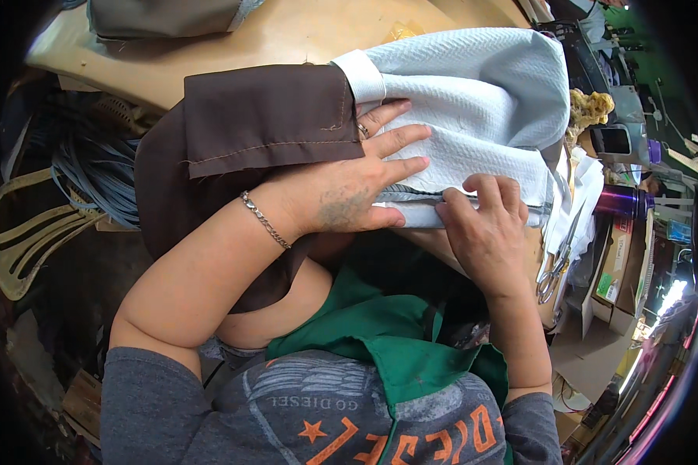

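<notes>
While the left hand (357, 190) lies flat with its fingers spread and straight on the light blue cloth (473, 93), the right hand (485, 225) is just beside it, and its fingers are curled together and pinched on the folded near edge of the same cloth. The cloth is spread over the wooden table (287, 31), in front of the person's chest. A brown cloth (264, 116) lies to the left of the blue one, partly under the left wrist, which carries a thin chain bracelet (265, 222). To the right of the blue cloth, near the right hand, a pair of scissors (554, 263) lies on the table edge, and a purple bottle (624, 201) is further right.
</notes>
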Demonstrator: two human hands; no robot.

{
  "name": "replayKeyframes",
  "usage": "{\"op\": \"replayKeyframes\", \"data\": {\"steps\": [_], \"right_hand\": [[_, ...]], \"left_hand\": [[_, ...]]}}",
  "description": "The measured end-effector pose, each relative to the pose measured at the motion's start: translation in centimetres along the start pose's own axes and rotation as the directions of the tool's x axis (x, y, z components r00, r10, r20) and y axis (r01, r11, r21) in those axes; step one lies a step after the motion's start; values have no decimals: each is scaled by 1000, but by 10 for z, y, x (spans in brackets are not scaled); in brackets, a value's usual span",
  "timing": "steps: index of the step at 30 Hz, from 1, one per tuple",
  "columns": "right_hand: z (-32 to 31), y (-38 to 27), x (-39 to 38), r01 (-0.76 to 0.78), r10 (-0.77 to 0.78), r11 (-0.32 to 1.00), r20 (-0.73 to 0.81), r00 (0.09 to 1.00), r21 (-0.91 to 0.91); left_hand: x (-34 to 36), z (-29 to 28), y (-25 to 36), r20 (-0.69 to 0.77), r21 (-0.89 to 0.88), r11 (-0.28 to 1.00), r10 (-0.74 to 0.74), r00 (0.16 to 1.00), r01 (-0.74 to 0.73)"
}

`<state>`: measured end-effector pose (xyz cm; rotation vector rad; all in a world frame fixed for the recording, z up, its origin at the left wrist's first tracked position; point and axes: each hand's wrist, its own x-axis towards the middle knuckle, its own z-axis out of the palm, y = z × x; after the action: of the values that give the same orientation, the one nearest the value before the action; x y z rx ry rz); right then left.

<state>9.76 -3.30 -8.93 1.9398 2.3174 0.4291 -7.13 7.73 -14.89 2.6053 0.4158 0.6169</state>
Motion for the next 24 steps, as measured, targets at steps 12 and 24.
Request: {"op": "replayKeyframes", "data": {"steps": [12, 24], "right_hand": [[13, -18, 1, 106, -87, 944, -74, 993, 312], [16, -20, 6, 130, -89, 921, -126, 988, 368]], "left_hand": [[1, 2, 0, -18, 11, 1000, 10, 1000, -10], [-3, -2, 0, -43, -4, 1000, 27, 999, -27]]}}
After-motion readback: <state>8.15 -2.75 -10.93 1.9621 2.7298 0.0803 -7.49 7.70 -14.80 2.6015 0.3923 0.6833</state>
